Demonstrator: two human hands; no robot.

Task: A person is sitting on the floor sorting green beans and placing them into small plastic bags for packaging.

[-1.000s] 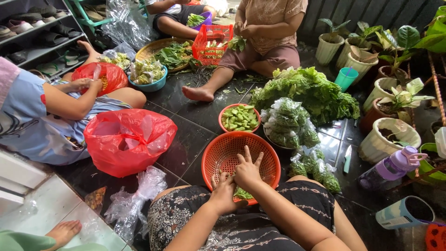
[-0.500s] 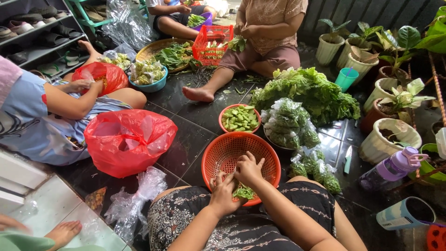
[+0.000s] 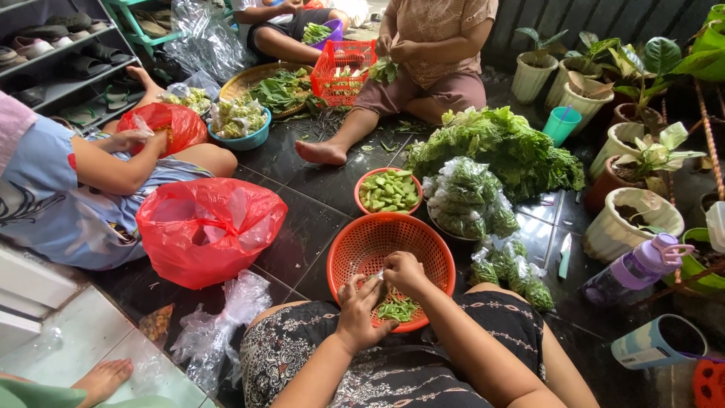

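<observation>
My left hand [image 3: 361,311] and my right hand [image 3: 405,272] meet over the near rim of an orange perforated basket [image 3: 377,243] on the dark tiled floor in front of my lap. Both pinch a small green vegetable piece between the fingertips. More green pieces [image 3: 397,309] lie in the basket's near part, under my hands. Just beyond it stands a smaller orange bowl [image 3: 389,190] filled with cut green pods.
A red plastic bag [image 3: 208,229] sits at my left, clear bags of greens [image 3: 470,198] and a leafy heap [image 3: 500,145] at my right. A knife [image 3: 564,255], purple bottle [image 3: 638,268] and potted plants [image 3: 630,215] lie right. Other seated people work with a red crate [image 3: 343,70] and blue bowl [image 3: 240,122].
My hands have drawn closer together over the basket's near rim, now pinching one green piece. The person at the left has shifted a hand on the red bag.
</observation>
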